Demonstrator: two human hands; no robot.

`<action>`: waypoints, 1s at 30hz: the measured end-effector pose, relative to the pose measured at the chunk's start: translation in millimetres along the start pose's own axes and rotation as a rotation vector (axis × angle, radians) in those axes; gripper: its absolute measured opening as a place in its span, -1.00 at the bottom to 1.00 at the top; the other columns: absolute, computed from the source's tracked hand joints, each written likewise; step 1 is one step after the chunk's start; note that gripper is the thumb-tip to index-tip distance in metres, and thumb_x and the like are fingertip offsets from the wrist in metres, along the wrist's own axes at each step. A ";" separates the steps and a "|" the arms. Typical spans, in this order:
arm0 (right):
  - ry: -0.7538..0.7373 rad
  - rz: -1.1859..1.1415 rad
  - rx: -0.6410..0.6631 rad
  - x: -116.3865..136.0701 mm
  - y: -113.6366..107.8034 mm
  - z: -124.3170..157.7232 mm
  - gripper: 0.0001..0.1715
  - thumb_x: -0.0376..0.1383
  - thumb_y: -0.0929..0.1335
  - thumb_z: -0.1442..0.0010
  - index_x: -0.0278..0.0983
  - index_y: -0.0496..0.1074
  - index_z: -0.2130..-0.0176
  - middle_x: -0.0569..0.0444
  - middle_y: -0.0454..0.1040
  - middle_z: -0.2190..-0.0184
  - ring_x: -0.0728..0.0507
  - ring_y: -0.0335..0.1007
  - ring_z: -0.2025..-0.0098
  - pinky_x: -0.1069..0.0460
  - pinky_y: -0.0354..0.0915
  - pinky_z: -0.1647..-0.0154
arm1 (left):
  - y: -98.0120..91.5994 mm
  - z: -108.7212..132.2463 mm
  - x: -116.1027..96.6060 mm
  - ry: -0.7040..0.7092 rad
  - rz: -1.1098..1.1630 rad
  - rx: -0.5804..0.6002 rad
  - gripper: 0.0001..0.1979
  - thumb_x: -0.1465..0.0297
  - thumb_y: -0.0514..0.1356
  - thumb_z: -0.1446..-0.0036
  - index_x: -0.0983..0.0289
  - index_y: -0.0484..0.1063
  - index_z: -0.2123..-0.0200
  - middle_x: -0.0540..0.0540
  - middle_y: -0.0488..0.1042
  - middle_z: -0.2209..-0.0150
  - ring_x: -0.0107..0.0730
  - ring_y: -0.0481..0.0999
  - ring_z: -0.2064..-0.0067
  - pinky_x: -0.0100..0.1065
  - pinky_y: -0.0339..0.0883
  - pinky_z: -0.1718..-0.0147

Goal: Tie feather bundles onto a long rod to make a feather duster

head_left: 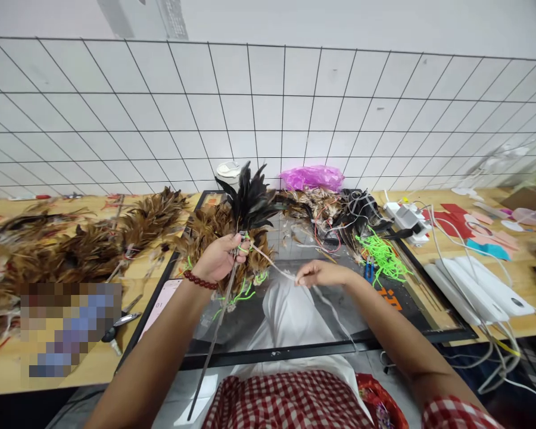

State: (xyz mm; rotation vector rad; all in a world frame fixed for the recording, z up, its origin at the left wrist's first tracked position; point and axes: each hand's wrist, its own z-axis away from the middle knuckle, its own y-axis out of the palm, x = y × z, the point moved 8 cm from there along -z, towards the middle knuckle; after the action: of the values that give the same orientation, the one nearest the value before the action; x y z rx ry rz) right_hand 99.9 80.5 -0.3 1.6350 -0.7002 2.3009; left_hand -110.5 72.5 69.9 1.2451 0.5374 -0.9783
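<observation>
My left hand (226, 256) is closed round a thin stick (214, 333) topped by a bunch of black feathers (250, 196), which points away from me. Bright green ties show at the base of the feathers. From there a pale ribbon (270, 262) runs across to my right hand (319, 274), pinched between its fingertips, and its loose end hangs toward the table edge. Brown feather bundles (209, 229) with green ties lie behind and below my left hand. All this is above a dark, glossy, black-framed panel (250, 333).
More brown feathers (71, 250) cover the left of the wooden table. Keys (114, 339) lie nearby. Green cords (384, 256), blue-handled snips (368, 269) and a pink plastic bag (312, 177) are beyond my right hand. White power banks with cables (482, 292) sit at right.
</observation>
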 end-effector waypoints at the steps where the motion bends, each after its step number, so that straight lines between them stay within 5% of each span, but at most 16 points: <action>1: -0.020 0.104 -0.066 4.8 -11.0 -5.9 -0.62 -0.11 0.41 -0.02 -0.33 0.52 0.23 0.11 0.44 0.47 0.01 0.27 0.47 0.09 0.18 0.38 | -1.0 0.6 3.2 0.012 0.018 -0.014 -0.88 0.51 0.20 -0.09 0.38 0.33 0.47 0.05 0.30 0.51 -0.58 0.27 0.56 -0.54 0.20 0.64; 4: -0.024 0.391 -0.498 26.0 -52.7 -20.7 -0.72 -0.25 0.39 -0.05 -0.32 0.53 0.21 0.05 0.50 0.38 -0.04 0.34 0.37 0.07 0.20 0.29 | -2.8 5.0 9.1 0.050 0.044 -0.048 -0.89 0.51 0.19 -0.10 0.38 0.32 0.46 0.04 0.27 0.51 -0.60 0.24 0.55 -0.56 0.16 0.64; 6: -0.003 0.482 -0.653 38.8 -55.8 -31.4 -0.79 -0.29 0.33 -0.11 -0.31 0.54 0.29 0.06 0.51 0.43 -0.03 0.34 0.40 0.09 0.18 0.33 | -4.4 11.5 7.5 0.071 0.067 -0.049 -0.91 0.50 0.18 -0.11 0.38 0.33 0.43 0.04 0.25 0.50 -0.59 0.23 0.54 -0.55 0.15 0.63; 10: 0.027 0.596 -0.512 49.9 -7.1 -62.4 -0.85 -0.32 0.34 -0.10 -0.26 0.54 0.35 0.07 0.52 0.43 -0.05 0.39 0.38 0.10 0.15 0.38 | -10.8 28.0 -4.9 0.092 0.120 -0.039 -0.92 0.50 0.16 -0.11 0.38 0.34 0.42 0.03 0.21 0.49 -0.58 0.23 0.52 -0.55 0.14 0.62; 15: -0.165 0.782 -0.391 63.7 41.0 -77.3 -0.68 -0.20 0.38 -0.09 -0.21 0.46 0.13 0.00 0.46 0.18 -0.13 0.40 0.15 0.06 0.22 0.24 | -5.3 30.4 -19.4 0.122 0.134 -0.024 -0.91 0.49 0.16 -0.12 0.37 0.33 0.43 0.02 0.19 0.49 -0.58 0.20 0.51 -0.55 0.12 0.61; 20: 0.089 0.881 -0.612 39.5 -14.9 -62.3 -0.64 -0.42 0.27 -0.11 -0.21 0.47 0.10 -0.06 0.43 0.12 -0.16 0.38 0.11 0.03 0.24 0.17 | 18.0 15.2 -23.5 0.108 0.178 0.030 -0.88 0.49 0.09 -0.17 0.40 0.37 0.39 0.02 0.17 0.50 -0.60 0.17 0.53 -0.56 0.10 0.62; 24: 0.111 0.728 -0.853 32.9 -63.2 -27.9 -0.60 -0.41 0.29 -0.09 -0.23 0.44 0.06 -0.01 0.45 0.11 -0.12 0.38 0.10 0.05 0.24 0.11 | 24.0 4.1 -19.1 0.083 0.201 0.047 -0.87 0.49 0.09 -0.18 0.42 0.38 0.38 0.02 0.17 0.50 -0.60 0.18 0.53 -0.56 0.10 0.62; 26: 0.113 0.698 -0.888 33.6 -66.2 -18.9 -0.71 -0.36 0.29 -0.12 -0.24 0.47 0.14 0.02 0.49 0.19 -0.10 0.40 0.15 0.05 0.24 0.14 | 23.4 -1.2 -14.4 0.071 0.210 0.051 -0.88 0.48 0.10 -0.17 0.41 0.38 0.39 0.01 0.17 0.51 -0.61 0.17 0.53 -0.56 0.10 0.62; 30: 0.125 0.789 -0.779 37.2 -36.8 -33.2 -0.79 -0.19 0.34 -0.12 -0.22 0.49 0.26 0.00 0.52 0.28 -0.13 0.42 0.24 0.04 0.24 0.26 | 21.2 -9.0 -5.2 0.059 0.224 0.044 -0.89 0.49 0.11 -0.16 0.41 0.38 0.38 0.01 0.17 0.51 -0.60 0.18 0.54 -0.57 0.10 0.62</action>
State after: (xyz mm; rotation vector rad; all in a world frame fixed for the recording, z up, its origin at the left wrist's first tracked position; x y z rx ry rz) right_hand 76.2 125.8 34.8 0.9103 -2.1507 2.0251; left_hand -93.8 82.9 82.9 1.3456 0.4134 -0.7709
